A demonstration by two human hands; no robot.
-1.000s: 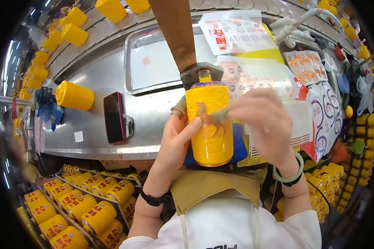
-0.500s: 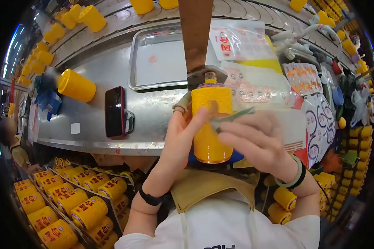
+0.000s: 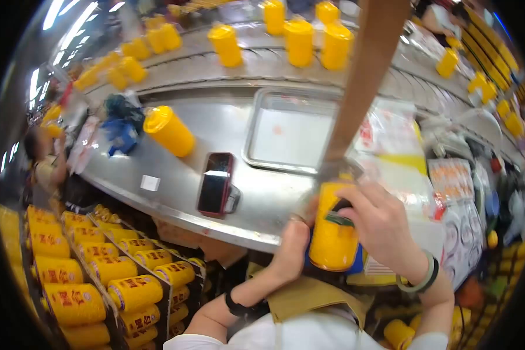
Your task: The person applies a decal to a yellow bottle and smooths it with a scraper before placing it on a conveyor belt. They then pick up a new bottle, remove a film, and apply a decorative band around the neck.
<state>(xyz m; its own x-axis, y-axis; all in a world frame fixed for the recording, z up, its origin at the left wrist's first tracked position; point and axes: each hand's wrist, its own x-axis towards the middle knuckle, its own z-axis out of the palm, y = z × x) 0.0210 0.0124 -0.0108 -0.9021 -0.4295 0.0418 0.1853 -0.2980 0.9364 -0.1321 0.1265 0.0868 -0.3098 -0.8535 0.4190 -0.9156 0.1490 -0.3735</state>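
A glossy yellow bottle (image 3: 332, 248) is tilted slightly under the brown upright bar, its top end by the bar's blurred lower end. My left hand (image 3: 290, 251) grips the bottle's left side, with its fingers partly hidden behind. Over the bottle's front, my right hand (image 3: 382, 221) is closed on a flat, dark green scraper-like piece (image 3: 339, 216). That piece lies against or just above the yellow surface; motion blur hides which.
The brown bar (image 3: 370, 76) rises in front of me. On the metal table (image 3: 262, 201) are a phone (image 3: 216, 185), a tray (image 3: 254, 128), another yellow bottle (image 3: 169, 131) and sticker sheets (image 3: 451, 178). Yellow bottles ride the conveyor (image 3: 245, 73) and fill crates (image 3: 114, 262) at lower left.
The view has swung left, so everything sits further right and lower. My left thumb has come off the bottle's front. The green piece in my right hand is now against or over the bottle's upper front.
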